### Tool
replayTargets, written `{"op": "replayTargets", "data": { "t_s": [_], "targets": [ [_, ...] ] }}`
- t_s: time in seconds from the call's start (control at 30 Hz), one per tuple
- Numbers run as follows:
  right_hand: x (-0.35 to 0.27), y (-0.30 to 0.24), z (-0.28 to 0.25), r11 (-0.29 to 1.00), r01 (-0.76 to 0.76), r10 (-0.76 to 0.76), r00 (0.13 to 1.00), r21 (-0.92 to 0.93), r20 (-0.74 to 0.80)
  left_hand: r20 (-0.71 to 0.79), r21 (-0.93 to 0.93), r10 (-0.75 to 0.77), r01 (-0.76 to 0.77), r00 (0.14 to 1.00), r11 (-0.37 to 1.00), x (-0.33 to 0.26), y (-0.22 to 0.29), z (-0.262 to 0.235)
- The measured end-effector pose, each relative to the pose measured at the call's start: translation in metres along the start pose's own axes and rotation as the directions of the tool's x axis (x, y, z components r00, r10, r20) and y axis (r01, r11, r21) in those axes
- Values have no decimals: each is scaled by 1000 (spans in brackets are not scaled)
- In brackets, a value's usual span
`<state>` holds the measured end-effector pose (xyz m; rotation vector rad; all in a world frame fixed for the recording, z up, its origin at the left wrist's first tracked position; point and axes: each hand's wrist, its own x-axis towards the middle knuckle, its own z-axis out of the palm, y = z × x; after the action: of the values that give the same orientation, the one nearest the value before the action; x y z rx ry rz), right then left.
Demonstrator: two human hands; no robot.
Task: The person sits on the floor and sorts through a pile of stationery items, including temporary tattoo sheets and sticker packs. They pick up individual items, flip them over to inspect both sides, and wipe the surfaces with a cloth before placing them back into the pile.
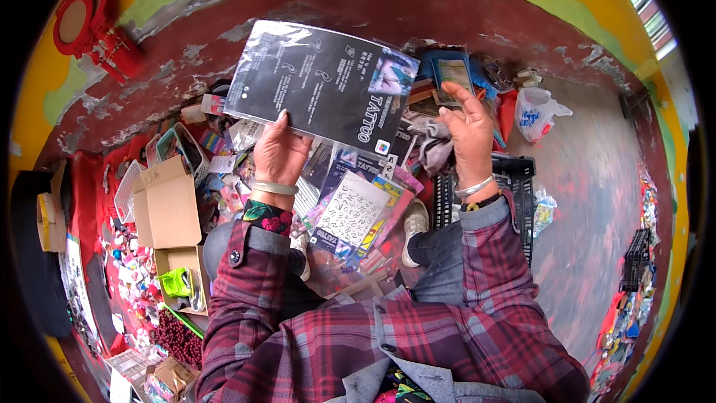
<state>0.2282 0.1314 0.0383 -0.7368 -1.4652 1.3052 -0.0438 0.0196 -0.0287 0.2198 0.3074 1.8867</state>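
Observation:
My left hand (pixel 280 155) pinches the lower edge of a flat black tattoo sticker packet (pixel 306 78) in a glossy clear sleeve, thumb on top. The packet is tilted, with a picture at its right end. To the right of it, my right hand (pixel 472 138) is raised with thumb and forefinger apart, nothing visible between them. On the floor below, between my feet, lies a pile of similar packets, topped by a white sheet (pixel 352 209) with black curly marks. Part of the pile is hidden behind the held packet.
An open cardboard box (pixel 165 205) stands at the left beside a white plastic basket (pixel 128 192) and scattered small goods. A black crate (pixel 514 172) sits by my right forearm. Farther right lies a white plastic bag (pixel 538 113). A maroon wall (pixel 201 48) rises ahead.

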Motion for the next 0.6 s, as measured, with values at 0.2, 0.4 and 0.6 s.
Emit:
{"op": "replayTargets", "data": {
  "t_s": [0.2, 0.4, 0.6],
  "targets": [
    [1, 7, -1, 730, -614, 529, 786, 301, 320, 6, 43, 51, -51, 999, 998, -2, 7, 5],
    [-3, -3, 9, 661, -705, 546, 686, 255, 482, 165, 47, -56, 49, 985, 998, -6, 0, 13],
    [4, 5, -17, 742, -657, 565, 720, 135, 403, -4, 10, 11, -11, 1000, 1000, -7, 15, 29]
  ]
}}
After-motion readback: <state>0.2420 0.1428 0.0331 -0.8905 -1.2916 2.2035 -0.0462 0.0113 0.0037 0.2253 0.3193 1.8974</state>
